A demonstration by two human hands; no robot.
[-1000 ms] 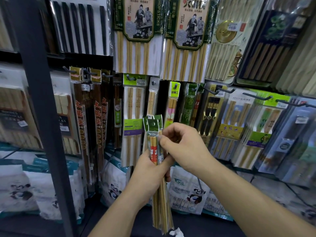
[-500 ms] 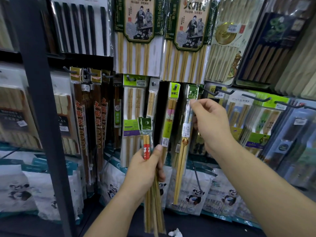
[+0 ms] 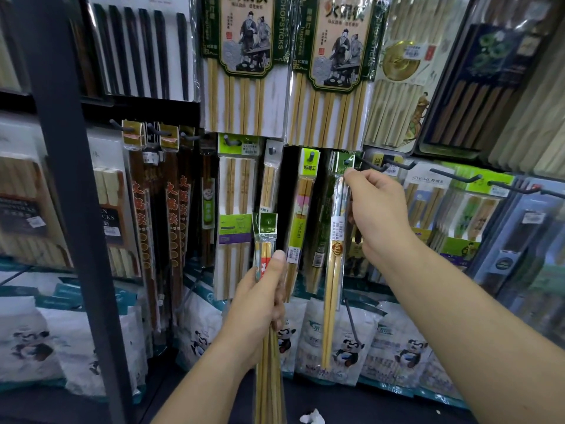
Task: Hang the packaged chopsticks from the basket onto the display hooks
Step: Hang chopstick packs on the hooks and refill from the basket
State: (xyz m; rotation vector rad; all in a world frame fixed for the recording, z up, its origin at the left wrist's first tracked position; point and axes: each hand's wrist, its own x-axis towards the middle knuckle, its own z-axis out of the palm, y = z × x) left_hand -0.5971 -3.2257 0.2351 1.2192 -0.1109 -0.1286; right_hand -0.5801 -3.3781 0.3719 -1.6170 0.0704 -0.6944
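At one o'clock, the right hand now pinches one chopstick pack up at its hook, seemingly nearly hung, while the left hand grips the remaining packs.

Panda-printed bags along the bottom, dark post at left.

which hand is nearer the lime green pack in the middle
Right. The right hand pinches a pack just right of the lime green pack; the left hand grips a bundle lower left.
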